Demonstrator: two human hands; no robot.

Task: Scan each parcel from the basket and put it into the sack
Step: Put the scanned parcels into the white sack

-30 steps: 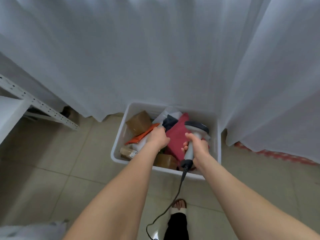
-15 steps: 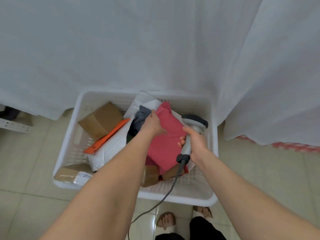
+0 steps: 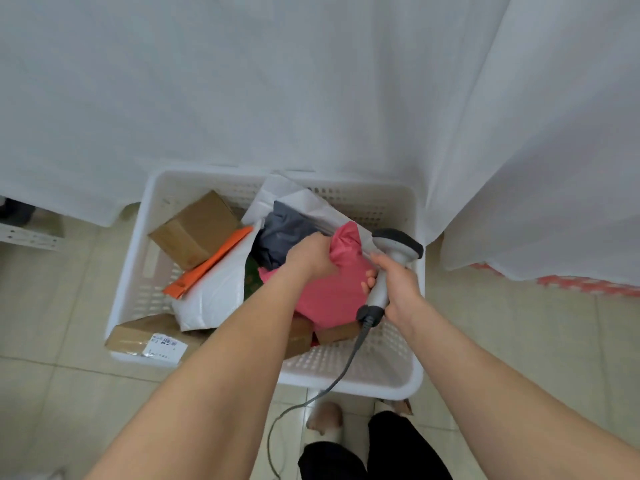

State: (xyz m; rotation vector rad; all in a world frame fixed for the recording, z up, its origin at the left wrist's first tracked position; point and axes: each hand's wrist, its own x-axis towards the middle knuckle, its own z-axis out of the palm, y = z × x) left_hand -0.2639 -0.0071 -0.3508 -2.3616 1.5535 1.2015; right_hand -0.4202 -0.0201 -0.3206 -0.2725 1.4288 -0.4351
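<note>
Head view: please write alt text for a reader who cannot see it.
A person's left hand grips a red parcel in a white basket, while the right hand holds a corded scanner beside it. White curtains hang behind.

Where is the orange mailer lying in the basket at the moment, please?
In the head view, the orange mailer lies in the left half of the white basket, slanted between the brown cardboard box and the white poly bag.

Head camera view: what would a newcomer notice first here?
A white basket on the tiled floor, crammed with parcels, fills the middle. In it, the left hand grips a bright red parcel, beside the right hand holding a grey scanner over the basket's right side. White curtains hang behind.
</note>
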